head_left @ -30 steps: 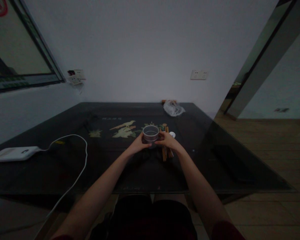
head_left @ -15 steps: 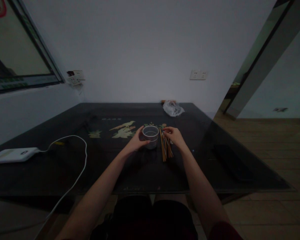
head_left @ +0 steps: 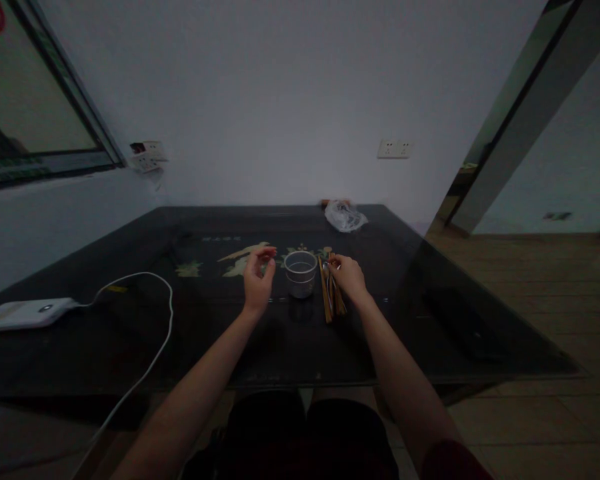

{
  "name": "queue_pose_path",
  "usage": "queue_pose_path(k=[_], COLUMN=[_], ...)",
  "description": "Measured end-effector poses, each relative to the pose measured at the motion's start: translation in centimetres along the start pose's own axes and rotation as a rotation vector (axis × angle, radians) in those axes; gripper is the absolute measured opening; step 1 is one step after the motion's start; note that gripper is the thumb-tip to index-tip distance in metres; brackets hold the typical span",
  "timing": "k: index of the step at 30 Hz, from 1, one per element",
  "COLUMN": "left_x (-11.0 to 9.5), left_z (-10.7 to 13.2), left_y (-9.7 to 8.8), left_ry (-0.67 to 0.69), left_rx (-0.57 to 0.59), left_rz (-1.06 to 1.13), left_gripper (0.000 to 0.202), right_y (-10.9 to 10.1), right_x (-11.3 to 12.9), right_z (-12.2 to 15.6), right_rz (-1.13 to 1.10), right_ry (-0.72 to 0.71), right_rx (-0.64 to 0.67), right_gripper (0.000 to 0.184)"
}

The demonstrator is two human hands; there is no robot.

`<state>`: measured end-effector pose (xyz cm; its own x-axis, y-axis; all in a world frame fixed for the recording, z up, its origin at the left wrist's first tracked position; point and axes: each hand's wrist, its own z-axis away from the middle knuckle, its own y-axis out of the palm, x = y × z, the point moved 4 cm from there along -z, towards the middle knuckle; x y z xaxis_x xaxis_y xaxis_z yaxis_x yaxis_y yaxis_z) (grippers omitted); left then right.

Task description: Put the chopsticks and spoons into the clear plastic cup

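Note:
A clear cup with a pale rim point(head_left: 301, 275) stands upright on the dark table. Just left of it, my left hand point(head_left: 260, 277) is raised with curled fingers apart from the thumb, holding nothing and not touching the cup. To the cup's right lie several wooden chopsticks point(head_left: 325, 300) and metal spoons point(head_left: 329, 288), side by side and pointing toward me. My right hand point(head_left: 349, 275) is over their far end, thumb and fingers pinched on what looks like a spoon; the fingers partly hide the grip.
A crumpled clear plastic bag point(head_left: 345, 217) lies by the wall, with a brown roll-like thing point(head_left: 325, 203) behind it. At the left are a white power bank point(head_left: 27, 313) and its white cable point(head_left: 171, 300). A dark flat object point(head_left: 463, 323) rests at the right.
My left hand has let go of the cup and moved left, away from it. The cup stays in place. My right hand remains at the chopsticks and spoons, its fingers slightly shifted.

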<state>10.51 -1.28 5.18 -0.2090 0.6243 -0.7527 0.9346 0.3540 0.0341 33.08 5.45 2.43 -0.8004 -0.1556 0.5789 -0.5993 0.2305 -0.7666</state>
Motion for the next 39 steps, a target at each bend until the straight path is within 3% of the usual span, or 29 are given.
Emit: queue_pose_path(k=[2,6,8,11,14,22,28,39], left_x=[-1.2,-2.4,-2.4,-2.1,-1.1,0.5,0.6,0.4], left_z=[1.1,4.5,6.1,7.3,7.3,7.3,7.5,7.5], left_y=[0.7,4.0,5.4,6.6,6.8,6.7,6.8,6.9], left_ry=[0.097,0.211,0.261,0.307,0.261,0.227,0.259,0.296], left_rx=[0.139,0.726,0.962,1.129,1.174,1.153,1.220,1.215], left_rz=[-0.074,-0.238,-0.270,-0.313,-0.387,-0.494,-0.660,-0.626], left_gripper=[0.017,0.021,0.024,0.026,0.028,0.026,0.026,0.022], right_y=[0.1,0.3,0.6,0.8,1.1,1.3,2.0,3.4], right_x=[0.4,0.7,0.6,0.4,0.4,1.2,1.6,2.3], right_z=[0.3,0.5,0.5,0.4,0.4,0.9,1.2,1.7], right_rz=[0.079,0.216,0.271,0.311,0.317,0.377,0.470,0.489], right_ry=[0.001,-0.015,-0.031,-0.051,-0.057,-0.053,-0.059,-0.072], right_rx=[0.008,0.041,0.049,0.046,0.062,0.108,0.123,0.131], right_gripper=[0.020,0.024,0.024,0.021,0.020,0.022,0.029,0.033])
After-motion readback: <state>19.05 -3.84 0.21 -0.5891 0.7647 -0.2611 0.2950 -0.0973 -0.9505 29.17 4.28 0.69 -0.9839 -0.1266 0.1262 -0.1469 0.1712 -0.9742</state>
